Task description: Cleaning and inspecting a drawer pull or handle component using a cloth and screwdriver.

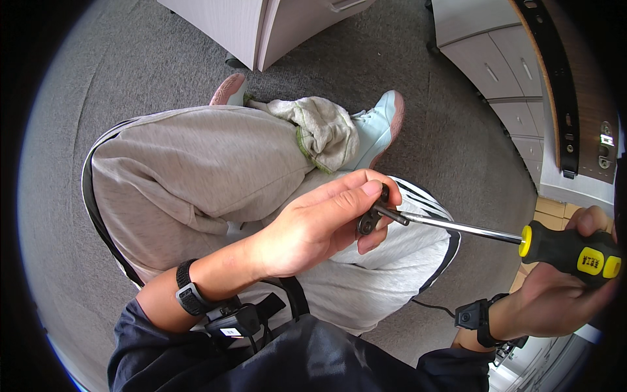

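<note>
My left hand (318, 220) pinches a small black metal fitting (366, 223) between thumb and fingers above my lap. A thin dark pin (394, 215) sticks out of the fitting to the right, and a round hole shows at its lower end. At the right edge of the view, my right hand (553, 299) grips the black and yellow handle of a screwdriver (465, 230), partly cut off by the picture's rim. The bright shaft points left, its tip close beside the pin. Whether the tip sits in a screw cannot be told.
A black slotted metal rail (563, 88) is mounted on a brown board (595, 63) at the upper right. Pale drawer cabinets (494, 63) stand behind it, another cabinet (220, 24) at the top. Cardboard boxes (551, 213) and grey carpet (431, 127) lie below.
</note>
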Tool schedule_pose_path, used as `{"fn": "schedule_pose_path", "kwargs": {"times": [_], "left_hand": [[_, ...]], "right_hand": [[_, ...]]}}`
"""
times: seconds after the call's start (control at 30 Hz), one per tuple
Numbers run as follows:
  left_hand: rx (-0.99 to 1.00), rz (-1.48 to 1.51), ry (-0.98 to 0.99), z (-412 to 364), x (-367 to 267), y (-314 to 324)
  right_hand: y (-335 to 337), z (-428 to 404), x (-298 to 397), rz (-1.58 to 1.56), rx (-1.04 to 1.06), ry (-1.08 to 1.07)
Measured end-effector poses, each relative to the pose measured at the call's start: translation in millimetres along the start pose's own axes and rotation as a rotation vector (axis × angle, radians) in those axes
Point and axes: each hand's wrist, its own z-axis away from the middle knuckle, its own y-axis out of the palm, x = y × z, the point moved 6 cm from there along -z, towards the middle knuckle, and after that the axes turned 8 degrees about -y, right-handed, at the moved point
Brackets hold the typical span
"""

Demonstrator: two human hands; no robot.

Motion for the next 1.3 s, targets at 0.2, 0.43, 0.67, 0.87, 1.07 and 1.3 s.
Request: {"fn": "schedule_pose_path", "kwargs": {"times": [0.2, 0.43, 0.67, 0.87, 1.07, 1.3], "left_hand": [[0.026, 0.096, -0.038, 0, 3, 0], [0.039, 0.085, -0.059, 2, 2, 4], [0.042, 0.072, -0.061, 2, 0, 6], [0.044, 0.056, -0.043, 2, -1, 5], [0.036, 0.021, -0.031, 2, 1, 3], [0.043, 0.025, -0.027, 3, -1, 3]], "right_hand": [[7, -5, 7, 0.047, -0.003, 0.079], [10, 1, 6, 0.012, -0.242, 0.043], [9, 3, 3, 0.013, -0.266, 0.102], [10, 2, 5, 0.062, -0.289, 0.042], [15, 0, 3, 0.096, -0.122, 0.096], [11, 16, 18, 0.107, -0.197, 0.186]]}}
